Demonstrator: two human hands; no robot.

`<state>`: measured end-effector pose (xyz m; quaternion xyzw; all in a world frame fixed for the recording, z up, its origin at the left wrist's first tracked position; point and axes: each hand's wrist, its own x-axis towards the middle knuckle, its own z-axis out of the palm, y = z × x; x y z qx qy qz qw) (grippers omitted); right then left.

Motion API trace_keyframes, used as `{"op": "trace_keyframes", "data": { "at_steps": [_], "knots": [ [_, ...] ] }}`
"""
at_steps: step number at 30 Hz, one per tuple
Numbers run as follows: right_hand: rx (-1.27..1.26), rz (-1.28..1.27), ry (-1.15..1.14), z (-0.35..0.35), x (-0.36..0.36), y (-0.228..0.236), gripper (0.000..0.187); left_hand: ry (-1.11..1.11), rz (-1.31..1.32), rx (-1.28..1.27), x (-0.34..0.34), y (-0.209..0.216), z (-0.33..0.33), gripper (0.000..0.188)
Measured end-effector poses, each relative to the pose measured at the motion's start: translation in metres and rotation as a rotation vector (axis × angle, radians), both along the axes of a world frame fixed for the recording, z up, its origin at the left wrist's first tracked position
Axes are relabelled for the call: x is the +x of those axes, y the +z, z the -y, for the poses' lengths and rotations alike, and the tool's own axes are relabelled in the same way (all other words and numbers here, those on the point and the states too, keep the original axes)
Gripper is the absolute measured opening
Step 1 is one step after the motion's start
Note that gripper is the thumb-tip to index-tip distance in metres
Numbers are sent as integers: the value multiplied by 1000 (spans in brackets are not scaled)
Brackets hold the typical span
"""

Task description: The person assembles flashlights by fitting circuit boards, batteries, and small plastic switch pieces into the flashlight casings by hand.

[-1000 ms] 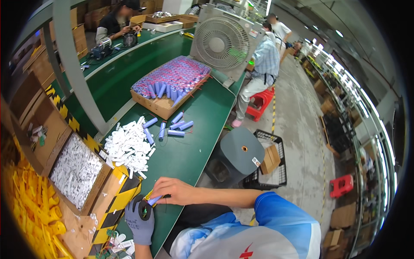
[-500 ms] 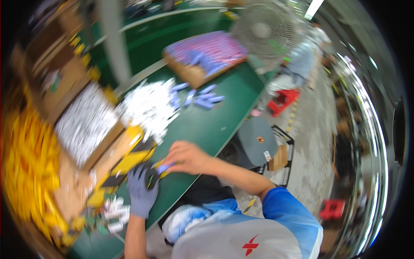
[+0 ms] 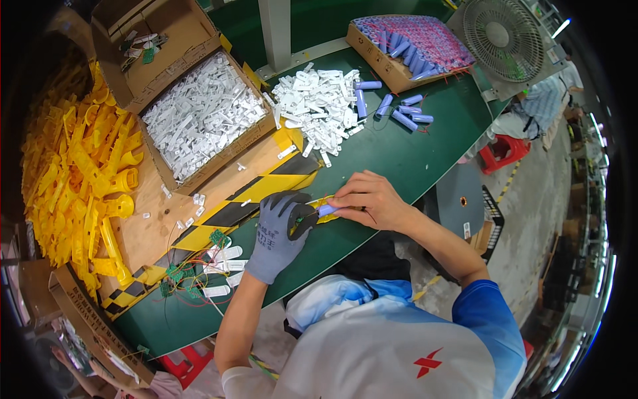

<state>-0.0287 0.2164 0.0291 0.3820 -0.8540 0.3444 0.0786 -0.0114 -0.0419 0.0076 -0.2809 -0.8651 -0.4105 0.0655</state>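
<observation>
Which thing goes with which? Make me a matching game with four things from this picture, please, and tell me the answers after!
Things:
1. Left hand
2. Right hand
3. Yellow parts
4. Circuit boards

Clues:
A. heaped at the picture's left
B. green, with thin wires near them
C. bare, touching a purple cylinder
D. wearing a grey glove

Right pairs: 1-D, 2-C, 3-A, 4-B

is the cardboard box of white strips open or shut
Open: the cardboard box shows its white strips from above, with nothing closed over them.
</observation>
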Motion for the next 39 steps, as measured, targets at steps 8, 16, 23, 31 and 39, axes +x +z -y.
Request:
{"op": "trace_keyframes", "data": {
  "at_steps": [8, 16, 23, 31, 39],
  "knots": [
    [28, 19, -27, 1, 4, 4, 23, -81, 71, -19, 1, -2, 8, 55],
    [-93, 149, -25, 0, -1, 6, 26, -17, -55, -76, 1, -2, 2, 48],
    [-211, 274, -49, -24, 8, -13, 32, -25, -45, -77, 0, -5, 2, 44],
    [-277, 348, 8, -30, 2, -11, 33, 13, -66, -55, 1, 6, -7, 36],
    [-72, -42, 59, -17, 5, -15, 39, 14, -23, -52, 14, 3, -8, 44]
  ]
}}
